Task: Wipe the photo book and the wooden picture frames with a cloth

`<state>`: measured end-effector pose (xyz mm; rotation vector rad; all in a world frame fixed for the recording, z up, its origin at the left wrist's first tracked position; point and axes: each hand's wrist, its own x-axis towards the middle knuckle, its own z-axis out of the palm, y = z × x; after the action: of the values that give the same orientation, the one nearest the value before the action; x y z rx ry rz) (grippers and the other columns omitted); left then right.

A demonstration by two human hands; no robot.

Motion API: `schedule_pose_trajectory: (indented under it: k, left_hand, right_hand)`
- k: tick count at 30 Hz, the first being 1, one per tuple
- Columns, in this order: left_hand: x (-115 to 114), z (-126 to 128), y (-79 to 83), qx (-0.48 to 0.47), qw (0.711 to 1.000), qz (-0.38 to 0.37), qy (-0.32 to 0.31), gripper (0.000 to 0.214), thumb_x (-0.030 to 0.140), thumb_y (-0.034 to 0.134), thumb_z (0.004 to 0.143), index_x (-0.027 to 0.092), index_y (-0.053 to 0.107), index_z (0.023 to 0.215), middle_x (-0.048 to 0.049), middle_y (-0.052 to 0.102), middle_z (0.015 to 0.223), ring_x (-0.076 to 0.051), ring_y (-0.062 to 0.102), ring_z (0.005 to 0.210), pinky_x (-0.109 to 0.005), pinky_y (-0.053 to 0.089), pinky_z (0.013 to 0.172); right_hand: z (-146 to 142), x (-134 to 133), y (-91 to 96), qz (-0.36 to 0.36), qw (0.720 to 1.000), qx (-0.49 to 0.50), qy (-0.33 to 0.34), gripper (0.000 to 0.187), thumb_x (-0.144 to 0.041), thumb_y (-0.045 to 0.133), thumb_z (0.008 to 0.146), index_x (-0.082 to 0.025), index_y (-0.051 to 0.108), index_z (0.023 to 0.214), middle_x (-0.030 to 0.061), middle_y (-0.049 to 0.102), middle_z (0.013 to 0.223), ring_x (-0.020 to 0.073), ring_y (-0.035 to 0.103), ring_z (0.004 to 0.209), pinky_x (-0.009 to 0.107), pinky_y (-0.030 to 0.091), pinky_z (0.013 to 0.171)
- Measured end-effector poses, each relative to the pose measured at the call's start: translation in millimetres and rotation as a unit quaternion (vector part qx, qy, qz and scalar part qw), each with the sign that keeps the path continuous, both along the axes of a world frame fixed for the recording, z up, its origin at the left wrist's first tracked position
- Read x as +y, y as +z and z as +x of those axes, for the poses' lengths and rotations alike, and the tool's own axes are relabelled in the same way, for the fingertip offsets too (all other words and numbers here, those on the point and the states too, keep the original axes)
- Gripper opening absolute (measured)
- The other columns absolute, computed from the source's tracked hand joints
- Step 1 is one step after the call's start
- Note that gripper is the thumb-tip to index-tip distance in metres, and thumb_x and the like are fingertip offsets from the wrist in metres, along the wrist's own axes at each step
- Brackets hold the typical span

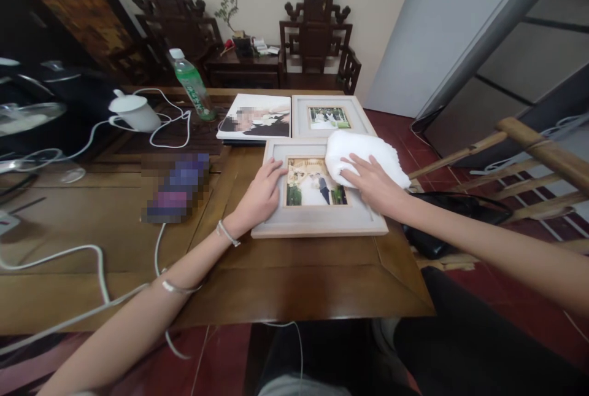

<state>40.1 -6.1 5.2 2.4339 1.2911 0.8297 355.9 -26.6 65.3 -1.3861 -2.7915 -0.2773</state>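
Observation:
A light wooden picture frame (317, 227) lies flat near the table's right end, with a wedding photo (306, 190) in its middle. My left hand (260, 196) rests on the frame's left rim, fingers laid over the edge and thin bangles on the wrist. Bunched under my right hand (370, 181) is a thick white cloth (368, 144), its fingers pressing into the folds. This cloth covers the frame's upper right corner and touches the photo's right side. Directly behind lies a second, similar frame (299, 116), partly hidden by the cloth.
A photo album (257, 129) lies behind my left hand. Farther left are a green-labelled bottle (193, 86), a white lidded cup (135, 113), a blurred-out phone-like object (177, 190) and loose white cables (99, 255). A wooden chair (543, 150) stands right of the table.

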Motion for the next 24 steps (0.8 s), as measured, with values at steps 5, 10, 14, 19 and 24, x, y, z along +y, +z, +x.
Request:
schedule_pose_trajectory:
  k: [5, 10, 14, 19, 24]
  left_hand:
    - [0.2, 0.7, -4.7, -0.019, 1.0, 0.01, 0.016, 0.043, 0.014, 0.042, 0.098, 0.012, 0.059, 0.138, -0.0208, 0.051, 0.158, -0.033, 0.035, 0.158, -0.06, 0.029, 0.131]
    - [0.9, 1.9, -8.6, -0.032, 0.999, 0.021, 0.025, 0.04, 0.019, 0.042, 0.102, 0.013, 0.061, 0.136, -0.0201, 0.054, 0.156, -0.034, 0.038, 0.157, -0.061, 0.032, 0.129]
    - [2.3, 0.7, -8.9, -0.053, 0.998, 0.031, 0.026, 0.039, 0.017, 0.044, 0.1, 0.017, 0.064, 0.133, -0.0154, 0.059, 0.152, -0.033, 0.041, 0.155, -0.062, 0.035, 0.128]
    - [1.9, -0.7, -2.4, -0.065, 0.998, 0.025, 0.004, 0.041, 0.011, 0.043, 0.097, 0.018, 0.069, 0.128, -0.0141, 0.065, 0.141, -0.03, 0.054, 0.143, -0.057, 0.042, 0.124]
    - [1.2, -2.0, -1.5, -0.058, 0.998, 0.032, -0.007, 0.048, 0.005, 0.042, 0.092, 0.017, 0.069, 0.129, -0.0128, 0.065, 0.143, -0.03, 0.051, 0.146, -0.056, 0.039, 0.126]
  right_hand:
    - [2.6, 1.7, 0.8, 0.006, 1.0, 0.007, -0.005, 0.08, 0.016, 0.034, 0.071, -0.014, 0.057, 0.141, 0.0243, 0.05, 0.16, 0.0413, 0.04, 0.154, 0.071, 0.042, 0.114]
    - [-7.6, 23.1, 11.5, 0.043, 0.998, 0.042, 0.003, 0.076, 0.014, 0.036, 0.076, -0.009, 0.05, 0.147, 0.03, 0.051, 0.157, 0.0382, 0.041, 0.154, 0.064, 0.041, 0.118]
    - [-54.6, 50.9, 24.5, 0.096, 0.988, 0.042, 0.11, 0.051, 0.003, 0.047, 0.094, -0.016, 0.059, 0.139, 0.0235, 0.047, 0.163, 0.0369, 0.037, 0.156, 0.064, 0.031, 0.124]
    - [-117.9, 78.2, 24.4, 0.076, 0.978, -0.056, 0.188, 0.038, -0.006, 0.047, 0.102, -0.015, 0.061, 0.137, 0.0227, 0.057, 0.154, 0.0299, 0.045, 0.15, 0.052, 0.032, 0.121]
    - [-127.4, 87.9, 16.8, 0.03, 0.988, -0.045, 0.147, 0.037, -0.008, 0.038, 0.104, -0.016, 0.064, 0.129, 0.019, 0.068, 0.131, 0.0285, 0.061, 0.124, 0.044, 0.038, 0.106]
